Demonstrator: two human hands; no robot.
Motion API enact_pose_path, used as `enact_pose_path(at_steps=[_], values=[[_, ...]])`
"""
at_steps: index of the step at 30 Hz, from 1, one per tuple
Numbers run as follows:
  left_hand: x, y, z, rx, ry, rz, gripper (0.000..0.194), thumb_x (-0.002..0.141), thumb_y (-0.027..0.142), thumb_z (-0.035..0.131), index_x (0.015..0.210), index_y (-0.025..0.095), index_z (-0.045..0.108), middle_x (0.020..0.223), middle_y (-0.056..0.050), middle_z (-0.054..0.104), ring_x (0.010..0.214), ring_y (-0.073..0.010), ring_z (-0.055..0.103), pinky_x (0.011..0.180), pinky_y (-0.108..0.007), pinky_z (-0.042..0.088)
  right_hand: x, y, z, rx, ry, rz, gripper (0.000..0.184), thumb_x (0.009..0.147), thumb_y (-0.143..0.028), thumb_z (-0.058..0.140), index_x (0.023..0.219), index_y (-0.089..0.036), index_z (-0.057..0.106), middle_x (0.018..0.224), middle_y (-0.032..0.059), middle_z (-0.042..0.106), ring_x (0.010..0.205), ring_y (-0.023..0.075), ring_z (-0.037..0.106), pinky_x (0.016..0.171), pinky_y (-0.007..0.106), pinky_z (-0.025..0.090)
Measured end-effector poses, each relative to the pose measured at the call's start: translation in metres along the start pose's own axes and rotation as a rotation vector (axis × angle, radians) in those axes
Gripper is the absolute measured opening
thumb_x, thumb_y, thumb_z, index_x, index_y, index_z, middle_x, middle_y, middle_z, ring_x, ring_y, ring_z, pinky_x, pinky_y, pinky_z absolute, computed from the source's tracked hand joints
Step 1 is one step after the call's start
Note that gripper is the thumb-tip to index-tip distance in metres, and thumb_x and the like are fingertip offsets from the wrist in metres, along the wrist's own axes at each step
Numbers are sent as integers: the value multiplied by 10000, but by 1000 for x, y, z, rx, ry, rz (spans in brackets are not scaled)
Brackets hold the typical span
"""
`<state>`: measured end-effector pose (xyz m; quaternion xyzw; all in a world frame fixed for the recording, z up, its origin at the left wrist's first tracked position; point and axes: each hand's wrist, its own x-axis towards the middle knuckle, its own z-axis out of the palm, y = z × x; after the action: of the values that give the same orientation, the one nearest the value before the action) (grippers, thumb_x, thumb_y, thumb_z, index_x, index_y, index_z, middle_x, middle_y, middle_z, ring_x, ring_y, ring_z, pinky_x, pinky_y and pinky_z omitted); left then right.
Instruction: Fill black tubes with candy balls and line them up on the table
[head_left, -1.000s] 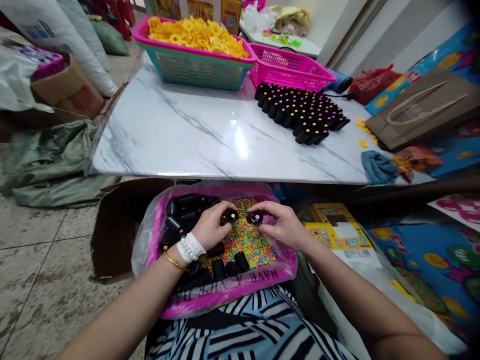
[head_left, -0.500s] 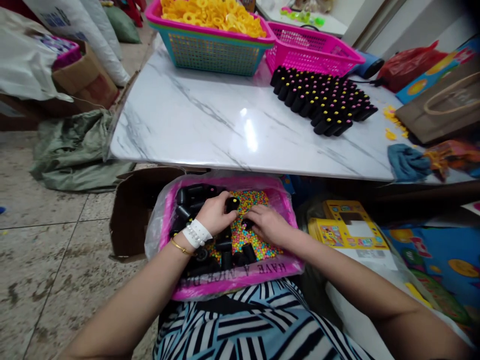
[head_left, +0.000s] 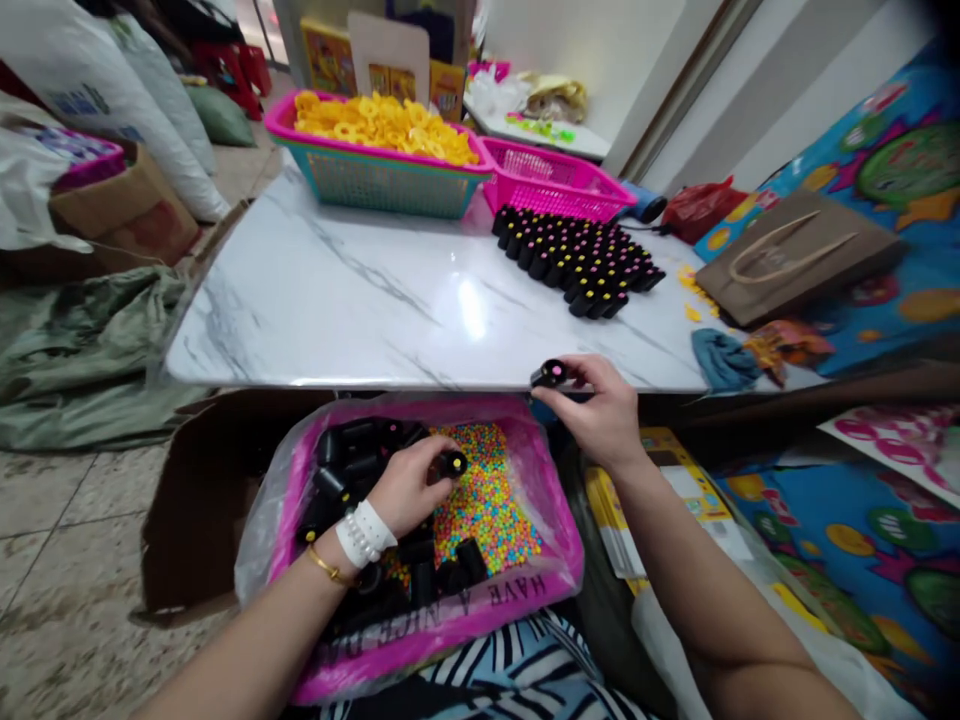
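Pink tray (head_left: 559, 545) on the lap, lined with clear plastic. Inside: a bed of small multicoloured beads (head_left: 484, 500) through the middle, loose black tubes (head_left: 352, 455) piled toward 9 o'clock and a few more along the near edge at 6.

Marble table (head_left: 360, 300) beyond the tray at 12 o'clock. On it, at 11, a teal-and-pink basket (head_left: 379, 180) heaped with yellow rings (head_left: 382, 120). Just beside it, at 12 to 1, a pink basket (head_left: 551, 180); contents cannot be made out. In front of that basket, a tight block of black tubes laid in rows (head_left: 577, 260), their yellow and pink ends facing the camera, long axes running away toward 11 o'clock.

Left hand (head_left: 409, 485) over the tray, fingers curled, pinching one black tube (head_left: 452, 463) between thumb and fingertips. Tube end with a yellow spot faces up and toward 3; long axis runs back into the palm, mostly hidden.

Right hand (head_left: 600, 410) at the table's near edge, at 1 o'clock from the tray. Fingers closed in a pinch on a second black tube (head_left: 550, 374). Tube lies roughly level, long axis 3 to 9, its pink-spotted end pointing toward 9. It sits just at the table edge; whether it touches the marble cannot be told.
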<state>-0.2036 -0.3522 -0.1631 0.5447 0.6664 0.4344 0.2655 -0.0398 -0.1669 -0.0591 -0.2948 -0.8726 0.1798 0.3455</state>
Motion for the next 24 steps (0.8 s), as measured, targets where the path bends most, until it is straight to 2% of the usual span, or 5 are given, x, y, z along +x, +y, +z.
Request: enact_pose_path(at_steps=[5,10,16,19,24], values=[[0,0,-2,-24,49,-4,275,740,180,651,1014,185,625,958,-41,656,798,-163,614,716,-290,500,50,30,3,-211,47,76,266,712,-385,717,865,-169,685,711,28,597,748,205,540,750,354,448],[-3,-3,-3,-132,96,-51,321,724,237,720,1026,173,636,873,-20,652,734,-149,601,690,-279,501,-3,7,7,-73,180,14,401,799,-364,667,1162,-199,627,900,50,625,834,198,568,819,374,480],[-6,5,6,-80,163,62,273,761,192,695,1019,158,613,877,-30,654,746,-149,618,708,-274,512,-84,-34,50,432,-501,6,476,863,-295,629,1325,-236,531,1257,73,613,1107,203,603,947,352,506],[-8,10,6,65,121,162,257,798,202,674,1037,143,603,918,-61,658,806,-173,626,751,-298,517,-89,-25,65,442,-509,41,399,876,-285,609,1272,-249,580,1170,45,667,1034,191,645,909,338,530],[-16,1,-16,200,-162,249,214,865,120,552,1062,145,632,1014,-87,675,934,-187,630,842,-301,500,-71,16,60,79,-566,-289,353,883,-201,573,1235,-204,606,1175,100,628,1068,207,609,920,355,510]])
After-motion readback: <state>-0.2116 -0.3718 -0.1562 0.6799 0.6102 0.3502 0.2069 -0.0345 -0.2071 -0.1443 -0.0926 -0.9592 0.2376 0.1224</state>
